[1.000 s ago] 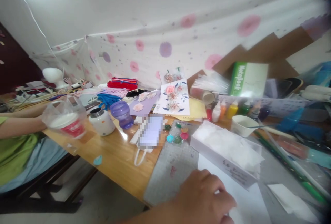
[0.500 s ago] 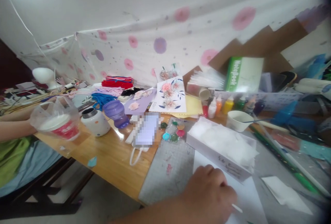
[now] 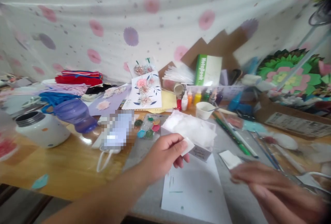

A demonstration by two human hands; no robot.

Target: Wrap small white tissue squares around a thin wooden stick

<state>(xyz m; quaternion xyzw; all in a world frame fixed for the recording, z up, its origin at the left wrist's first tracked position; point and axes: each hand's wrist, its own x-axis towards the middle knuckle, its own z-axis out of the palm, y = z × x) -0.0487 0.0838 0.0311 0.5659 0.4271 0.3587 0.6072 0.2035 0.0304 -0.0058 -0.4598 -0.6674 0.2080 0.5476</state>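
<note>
My left hand point(image 3: 168, 153) is over the sheet of white paper point(image 3: 193, 189), pinching a small flat white pad point(image 3: 188, 146) between thumb and fingers. The paper carries a few short green marks. Just behind the hand stands a white box point(image 3: 204, 152) filled with fluffy white cotton point(image 3: 190, 125). My right hand point(image 3: 274, 186) is blurred at the lower right, its fingers drawn together. Whatever they hold is hidden. Their tips come close to a folded white piece point(image 3: 230, 159) on the grey mat point(image 3: 144, 182); contact cannot be made out.
A phone point(image 3: 117, 131), a purple cup point(image 3: 76, 115) and a white jar point(image 3: 42, 129) stand to the left. Paint bottles point(image 3: 198, 97) and a small white bowl point(image 3: 205, 110) are behind the box. Pens point(image 3: 235, 136) and a cardboard box point(image 3: 294, 124) lie rightward.
The view has swung right. My left hand has lifted from low over the paper, and the white pad now shows plainly in it. My right hand has come into view.
</note>
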